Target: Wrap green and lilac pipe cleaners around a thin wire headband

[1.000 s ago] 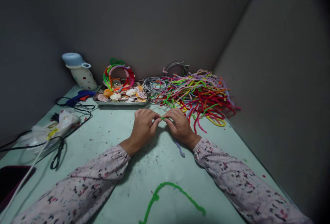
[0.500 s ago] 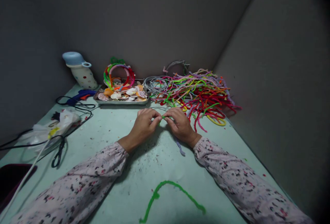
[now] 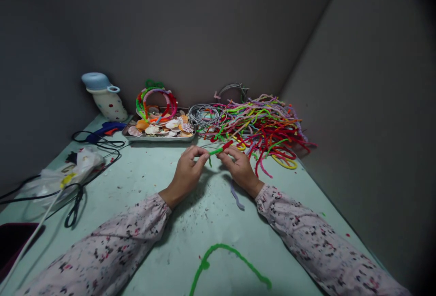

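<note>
Both hands are closed on one thin grey wire ring wrapped in fuzzy pipe cleaner. A bright green wrapped stretch (image 3: 215, 151) shows between the fingertips, and a red wrapped stretch (image 3: 227, 144) rises beyond my right fingers. My left hand (image 3: 189, 169) pinches the green end, where a short green tail (image 3: 210, 162) hangs down. My right hand (image 3: 241, 167) grips near where green meets red. Under my right wrist lies a lilac pipe cleaner (image 3: 235, 196). Nearest me on the table is a bent green pipe cleaner (image 3: 221, 245).
A metal tray (image 3: 160, 139) of seashells with wrapped rings (image 3: 139, 105) stands at the back. Beside it are coiled wires (image 3: 206, 116) and a heap of coloured pipe cleaners (image 3: 269, 123). Leftward are a bottle (image 3: 108, 104), a blue glue gun (image 3: 102, 129), cables and a plastic bag (image 3: 85, 162).
My hands have spread slightly apart, so the green wrap, its tail and the red stretch now show between and beyond the fingers. The whole view has shifted slightly.
</note>
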Demonstrator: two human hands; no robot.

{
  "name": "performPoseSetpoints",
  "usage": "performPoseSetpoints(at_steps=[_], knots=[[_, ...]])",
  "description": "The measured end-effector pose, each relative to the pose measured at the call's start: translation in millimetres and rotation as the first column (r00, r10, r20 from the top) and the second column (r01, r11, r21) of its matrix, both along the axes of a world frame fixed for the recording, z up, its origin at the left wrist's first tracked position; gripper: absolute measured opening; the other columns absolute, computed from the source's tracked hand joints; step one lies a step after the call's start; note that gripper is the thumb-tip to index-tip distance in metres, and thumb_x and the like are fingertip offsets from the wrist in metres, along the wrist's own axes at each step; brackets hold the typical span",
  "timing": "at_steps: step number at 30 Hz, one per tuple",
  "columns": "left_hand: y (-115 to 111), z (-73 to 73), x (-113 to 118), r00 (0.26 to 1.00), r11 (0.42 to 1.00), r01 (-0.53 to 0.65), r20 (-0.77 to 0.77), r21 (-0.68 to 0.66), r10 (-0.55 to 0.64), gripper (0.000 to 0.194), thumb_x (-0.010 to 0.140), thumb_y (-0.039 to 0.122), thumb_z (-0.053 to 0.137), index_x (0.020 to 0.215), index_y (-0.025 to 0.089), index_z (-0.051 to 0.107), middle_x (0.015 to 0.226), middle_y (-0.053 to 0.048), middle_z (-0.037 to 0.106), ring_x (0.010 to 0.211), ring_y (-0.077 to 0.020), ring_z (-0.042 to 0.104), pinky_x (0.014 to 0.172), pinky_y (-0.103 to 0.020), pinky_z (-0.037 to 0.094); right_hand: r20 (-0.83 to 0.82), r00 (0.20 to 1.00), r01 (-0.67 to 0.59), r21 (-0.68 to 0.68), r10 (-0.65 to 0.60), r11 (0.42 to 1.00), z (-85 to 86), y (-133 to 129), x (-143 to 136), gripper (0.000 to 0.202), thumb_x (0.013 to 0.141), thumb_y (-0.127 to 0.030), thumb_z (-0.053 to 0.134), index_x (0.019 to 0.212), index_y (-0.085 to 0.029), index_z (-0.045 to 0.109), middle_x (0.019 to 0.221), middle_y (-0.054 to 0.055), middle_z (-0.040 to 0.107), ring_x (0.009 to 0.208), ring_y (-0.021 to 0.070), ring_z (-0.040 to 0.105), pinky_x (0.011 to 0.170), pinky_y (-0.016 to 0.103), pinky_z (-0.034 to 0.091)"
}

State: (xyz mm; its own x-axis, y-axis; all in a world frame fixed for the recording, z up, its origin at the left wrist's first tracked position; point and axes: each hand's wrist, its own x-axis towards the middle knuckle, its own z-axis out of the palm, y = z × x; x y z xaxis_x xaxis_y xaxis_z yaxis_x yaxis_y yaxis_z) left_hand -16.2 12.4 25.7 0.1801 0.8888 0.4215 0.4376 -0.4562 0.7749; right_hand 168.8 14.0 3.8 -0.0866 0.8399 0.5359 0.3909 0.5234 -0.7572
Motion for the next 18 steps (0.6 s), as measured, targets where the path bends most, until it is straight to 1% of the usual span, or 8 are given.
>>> performPoseSetpoints(at_steps=[1, 3, 6, 8, 12, 15, 18], knots=[[-0.9, -0.6, 0.9, 0.999, 1.000, 0.018, -0.026, 0.009, -0.018, 0.017, 0.090, 0.031, 0.053, 0.084, 0.018, 0.063, 0.083, -0.003, 0.064, 0.084, -0.0179, 0.059, 0.079, -0.031, 0.045, -0.058, 0.998, -0.024, -0.078, 0.019, 0.997, -0.2, 0.4, -0.5, 0.024, 0.089, -0.041, 0.057, 0.078, -0.020, 0.063, 0.075, 0.001, 0.060, 0.074, 0.0169, 0.054, 0.071, 0.032, 0.043], [-1.9, -1.8, 2.6, 0.996, 0.999, 0.053, -0.070, 0.010, -0.052, 0.016, 0.089, 0.030, 0.055, 0.083, 0.019, 0.064, 0.083, -0.003, 0.065, 0.085, -0.0184, 0.059, 0.080, -0.032, 0.045, -0.183, 0.982, -0.081, -0.218, 0.041, 0.973, 0.8, 0.4, -0.6, 0.028, 0.086, -0.044, 0.059, 0.074, -0.019, 0.062, 0.068, -0.002, 0.055, 0.065, 0.0142, 0.050, 0.062, 0.028, 0.040], [-1.2, -3.6, 3.8, 0.988, 0.995, 0.099, -0.116, 0.006, -0.098, 0.015, 0.088, 0.030, 0.055, 0.083, 0.020, 0.065, 0.082, -0.003, 0.066, 0.085, -0.0186, 0.059, 0.082, -0.032, 0.045, -0.297, 0.954, -0.151, -0.329, 0.050, 0.932, 3.6, -0.2, 1.0, 0.028, 0.082, -0.045, 0.063, 0.071, -0.019, 0.061, 0.063, -0.004, 0.051, 0.059, 0.0118, 0.045, 0.057, 0.026, 0.036], [-0.2, -4.6, 3.8, 0.983, 0.992, 0.123, -0.141, 0.005, -0.121, 0.015, 0.088, 0.029, 0.055, 0.083, 0.020, 0.065, 0.081, -0.002, 0.066, 0.083, -0.0182, 0.059, 0.082, -0.033, 0.044, -0.314, 0.948, -0.171, -0.350, 0.056, 0.921, 4.8, -0.5, 1.9, 0.028, 0.080, -0.044, 0.065, 0.071, -0.018, 0.061, 0.063, -0.004, 0.051, 0.058, 0.0112, 0.044, 0.057, 0.026, 0.036], [1.2, -5.8, 3.0, 0.973, 0.987, 0.161, -0.167, -0.010, -0.160, 0.015, 0.089, 0.028, 0.055, 0.084, 0.019, 0.066, 0.082, -0.002, 0.067, 0.083, -0.0176, 0.060, 0.082, -0.033, 0.044, -0.329, 0.942, -0.188, -0.348, 0.068, 0.918, 4.7, -0.5, 2.2, 0.028, 0.078, -0.043, 0.067, 0.069, -0.018, 0.059, 0.062, -0.004, 0.049, 0.057, 0.0105, 0.042, 0.056, 0.025, 0.033], [1.5, -6.4, 3.1, 0.971, 0.986, 0.169, -0.170, -0.009, -0.168, 0.016, 0.089, 0.028, 0.054, 0.084, 0.019, 0.066, 0.083, -0.002, 0.066, 0.083, -0.0176, 0.060, 0.082, -0.032, 0.045, -0.350, 0.934, -0.200, -0.346, 0.072, 0.917, 2.7, 0.6, 3.2, 0.026, 0.079, -0.044, 0.066, 0.074, -0.018, 0.063, 0.065, -0.003, 0.054, 0.060, 0.0117, 0.045, 0.058, 0.025, 0.036], [1.6, -7.5, 4.0, 0.972, 0.985, 0.170, -0.159, -0.017, -0.170, 0.015, 0.089, 0.028, 0.054, 0.085, 0.019, 0.066, 0.082, -0.002, 0.066, 0.083, -0.0176, 0.060, 0.080, -0.032, 0.045, -0.396, 0.916, -0.211, -0.351, 0.059, 0.912, -1.3, 3.2, 5.7, 0.029, 0.082, -0.047, 0.062, 0.081, -0.019, 0.066, 0.069, -0.002, 0.058, 0.064, 0.0129, 0.049, 0.060, 0.025, 0.040]])
